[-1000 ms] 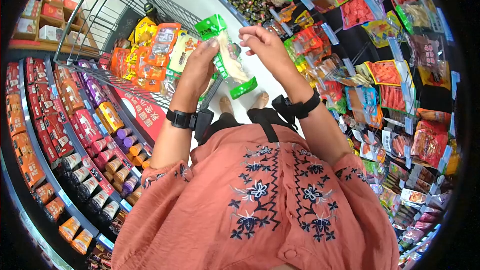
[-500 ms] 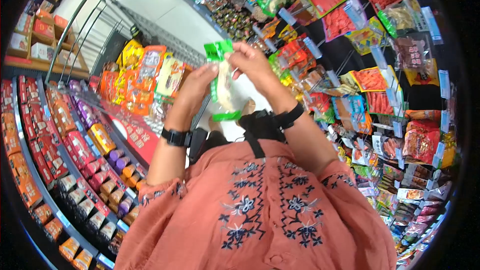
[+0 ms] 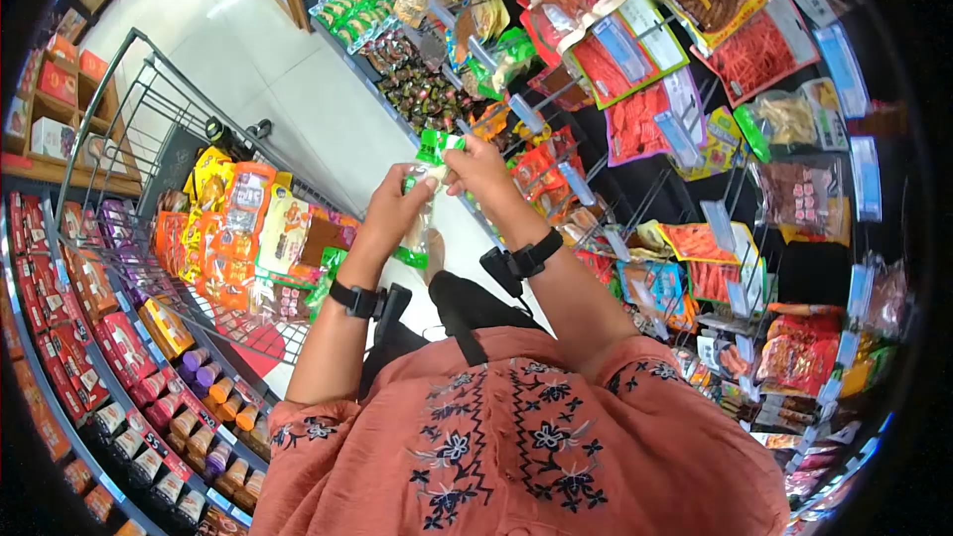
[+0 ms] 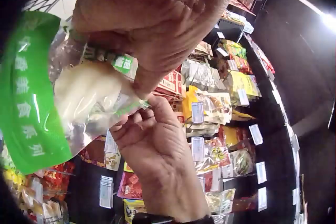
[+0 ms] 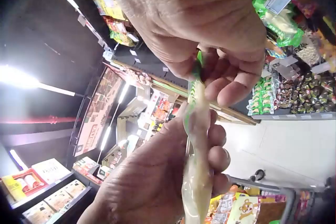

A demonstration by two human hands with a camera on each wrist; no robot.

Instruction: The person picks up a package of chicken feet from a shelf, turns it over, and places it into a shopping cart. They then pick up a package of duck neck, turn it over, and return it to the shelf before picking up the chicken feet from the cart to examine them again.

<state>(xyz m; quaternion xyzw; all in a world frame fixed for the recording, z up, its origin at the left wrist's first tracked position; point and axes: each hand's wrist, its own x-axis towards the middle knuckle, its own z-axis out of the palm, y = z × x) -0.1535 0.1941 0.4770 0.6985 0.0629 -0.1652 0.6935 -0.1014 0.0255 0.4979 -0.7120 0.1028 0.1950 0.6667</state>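
Note:
A green and clear snack packet (image 3: 421, 201) with a pale food piece inside is held up in front of me by both hands. My left hand (image 3: 395, 208) grips its middle from the left side. My right hand (image 3: 475, 167) pinches the green top edge. In the left wrist view the packet (image 4: 47, 108) fills the left side, with the right hand (image 4: 157, 150) pinching it from below. In the right wrist view the packet (image 5: 195, 145) is seen edge-on between the right hand (image 5: 210, 29) and the left hand (image 5: 157, 182).
A wire shopping cart (image 3: 149, 119) full of orange and yellow snack bags (image 3: 248, 228) stands at the left. Hanging snack packets (image 3: 695, 119) fill racks on the right. Shelves of jars and packets (image 3: 119, 357) run along the lower left. White floor (image 3: 258, 50) lies ahead.
The head view has tilted, so the hands and packet sit lower and farther away. My right hand moved from beside the packet onto its top edge and now pinches it.

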